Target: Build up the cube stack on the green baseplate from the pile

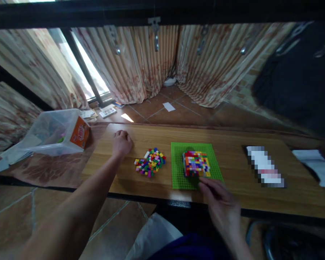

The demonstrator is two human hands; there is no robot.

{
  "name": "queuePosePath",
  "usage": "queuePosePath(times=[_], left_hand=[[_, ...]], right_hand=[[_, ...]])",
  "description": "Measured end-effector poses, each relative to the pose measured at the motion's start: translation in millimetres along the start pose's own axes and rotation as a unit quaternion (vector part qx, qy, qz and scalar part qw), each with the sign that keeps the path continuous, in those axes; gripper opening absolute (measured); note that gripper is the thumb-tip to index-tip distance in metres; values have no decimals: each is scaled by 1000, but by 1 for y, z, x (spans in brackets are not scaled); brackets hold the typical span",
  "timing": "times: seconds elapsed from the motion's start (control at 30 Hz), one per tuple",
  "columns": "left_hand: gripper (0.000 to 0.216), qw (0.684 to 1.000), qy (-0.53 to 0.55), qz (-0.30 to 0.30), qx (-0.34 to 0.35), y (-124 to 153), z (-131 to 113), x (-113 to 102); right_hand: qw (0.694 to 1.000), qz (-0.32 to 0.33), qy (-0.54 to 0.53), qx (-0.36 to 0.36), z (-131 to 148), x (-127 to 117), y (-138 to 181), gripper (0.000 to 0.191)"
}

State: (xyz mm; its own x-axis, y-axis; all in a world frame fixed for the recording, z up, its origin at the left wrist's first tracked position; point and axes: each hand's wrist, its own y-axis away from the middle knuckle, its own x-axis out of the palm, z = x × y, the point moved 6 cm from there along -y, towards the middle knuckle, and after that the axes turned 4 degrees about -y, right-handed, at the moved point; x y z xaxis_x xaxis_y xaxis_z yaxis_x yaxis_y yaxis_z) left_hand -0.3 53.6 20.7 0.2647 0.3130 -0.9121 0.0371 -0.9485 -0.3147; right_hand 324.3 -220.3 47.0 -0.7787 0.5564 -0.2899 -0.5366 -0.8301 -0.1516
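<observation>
Right hand [222,202]: thumb and fingers drawn in to a narrow pinch, tips at the near edge of the build [197,163]. Can't tell whether a brick is in the pinch, or whether the tips touch the build or sit just short of it. Left hand [122,142]: down on the table [249,144] near its far left corner, fingers curled. No brick shows in it; the underside is hidden, so can't tell if it grips anything.

Key relation: build is straight ahead of the right fingertips and slightly left, away from the body. Right hand is clearly nearer; left is well apart, with the pile [151,161] in between. No strong long axis on the build: blocky, roughly square from above, sides about in line with the board [177,177] under it. It sits mid-board, green studs showing all round.

Pile is loose mixed-colour bricks, left of the board and apart from it. It lies right of the left hand and a bit toward the body, so left is nearer to the pile.

Further out: pixelated item [265,168] on the table, well right of the board. Clear bin [50,124] with an orange label off the table's left end. Curtains [154,68] beyond.
</observation>
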Motion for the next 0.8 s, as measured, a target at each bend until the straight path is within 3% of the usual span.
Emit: queuePosePath(times=[0.17, 0.4, 0.8], left_hand=[[28, 1000, 5, 5, -5, -2, 1, 0], [29, 1000, 5, 6, -8, -2, -1, -2], [30, 1000, -13, -4, -4, -3, 0, -2]], right_hand=[[997, -44, 37, 60, -18, -28, -21, 29], [997, -29, 69, 2, -8, -13, -31, 31], [990, -41, 132, -33, -4, -2, -38, 30]])
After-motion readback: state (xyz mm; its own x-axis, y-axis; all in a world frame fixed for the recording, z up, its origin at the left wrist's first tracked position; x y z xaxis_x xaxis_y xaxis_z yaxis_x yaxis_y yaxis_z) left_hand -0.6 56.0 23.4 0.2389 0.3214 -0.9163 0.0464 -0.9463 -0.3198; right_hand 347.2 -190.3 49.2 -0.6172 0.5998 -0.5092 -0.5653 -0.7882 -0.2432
